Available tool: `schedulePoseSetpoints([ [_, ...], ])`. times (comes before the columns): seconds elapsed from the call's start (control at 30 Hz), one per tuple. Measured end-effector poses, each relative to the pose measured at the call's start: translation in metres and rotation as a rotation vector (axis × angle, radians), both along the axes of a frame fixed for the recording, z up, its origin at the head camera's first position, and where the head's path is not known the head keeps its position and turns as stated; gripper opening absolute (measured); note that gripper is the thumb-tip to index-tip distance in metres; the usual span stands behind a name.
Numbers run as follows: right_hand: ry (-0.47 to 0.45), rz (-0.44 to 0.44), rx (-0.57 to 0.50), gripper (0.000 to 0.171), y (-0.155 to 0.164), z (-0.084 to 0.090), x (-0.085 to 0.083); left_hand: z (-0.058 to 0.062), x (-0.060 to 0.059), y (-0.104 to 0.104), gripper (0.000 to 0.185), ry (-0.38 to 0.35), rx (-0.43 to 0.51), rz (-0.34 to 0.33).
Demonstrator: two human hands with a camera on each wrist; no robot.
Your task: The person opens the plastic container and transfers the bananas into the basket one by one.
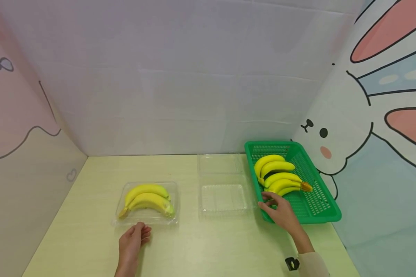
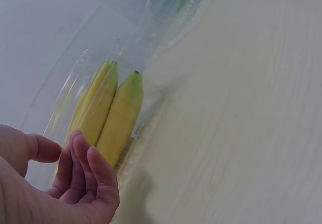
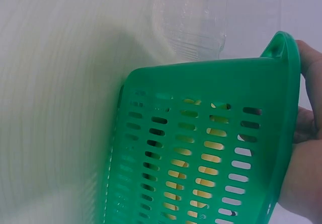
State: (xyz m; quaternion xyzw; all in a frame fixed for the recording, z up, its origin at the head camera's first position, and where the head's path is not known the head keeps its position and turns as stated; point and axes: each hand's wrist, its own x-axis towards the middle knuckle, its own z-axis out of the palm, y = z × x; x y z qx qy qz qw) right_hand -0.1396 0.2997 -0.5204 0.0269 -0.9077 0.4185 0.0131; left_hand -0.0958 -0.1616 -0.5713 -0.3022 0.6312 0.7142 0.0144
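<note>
A shut clear plastic box (image 1: 146, 221) at the left holds two yellow bananas (image 1: 147, 198). My left hand (image 1: 135, 236) lies on the table just in front of it, fingers loosely curled and holding nothing; in the left wrist view that hand (image 2: 75, 183) is beside the box, with the bananas (image 2: 118, 123) showing through the clear wall. A green mesh basket (image 1: 308, 204) at the right holds a bunch of bananas (image 1: 279, 175). My right hand (image 1: 279, 209) reaches over the basket's near left rim, fingertips at the nearest banana. Seen from the right wrist, the hand (image 3: 304, 173) is behind the basket (image 3: 201, 133) wall.
An open clear clamshell box (image 1: 223, 198) lies between the shut box and the basket; it shows as a clear box (image 3: 193, 22) past the basket in the right wrist view. Walls close the pale table on the left, back and right.
</note>
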Motion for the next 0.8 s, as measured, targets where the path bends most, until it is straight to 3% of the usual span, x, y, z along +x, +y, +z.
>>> schedulePoseSetpoints([
  [0.8, 0.015, -0.004, 0.003, 0.041, 0.000, -0.004, 0.000, -0.008, 0.018, 0.010, 0.025, -0.020, 0.009, 0.085],
])
